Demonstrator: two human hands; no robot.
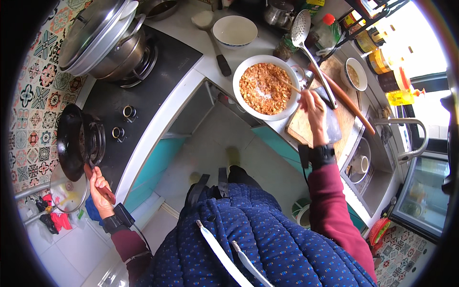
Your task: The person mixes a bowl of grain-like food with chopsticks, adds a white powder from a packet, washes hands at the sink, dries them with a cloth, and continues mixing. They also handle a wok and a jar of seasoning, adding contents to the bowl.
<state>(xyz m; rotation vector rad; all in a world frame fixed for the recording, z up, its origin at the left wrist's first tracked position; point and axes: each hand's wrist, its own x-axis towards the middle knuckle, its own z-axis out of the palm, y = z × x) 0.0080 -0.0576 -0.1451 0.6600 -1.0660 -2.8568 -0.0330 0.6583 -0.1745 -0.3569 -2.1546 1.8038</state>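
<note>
My left hand (100,192) is wrapped around the reddish-brown handle (107,195) of a dark wok (70,143). The wok is tilted steeply over the left burner side of the black gas hob (161,61). My right hand (314,109) grips thin wooden chopsticks (291,85), whose tips reach into a white bowl (237,94). A reddish, crumbly mixture with what look like peanut pieces (263,84) fills the bowl, with a whitish powdery patch near its middle. The bowl stands on the counter, at the edge of a wooden cutting board (299,123).
A lidded steamer pot (114,57) sits on the hob's far burner. Beyond the bowl are an empty white bowl (235,30) and a ladle (217,48). A slotted skimmer (317,66) and a rolling pin (344,98) lie beside a cleaver (331,125). The sink (376,186) is at right.
</note>
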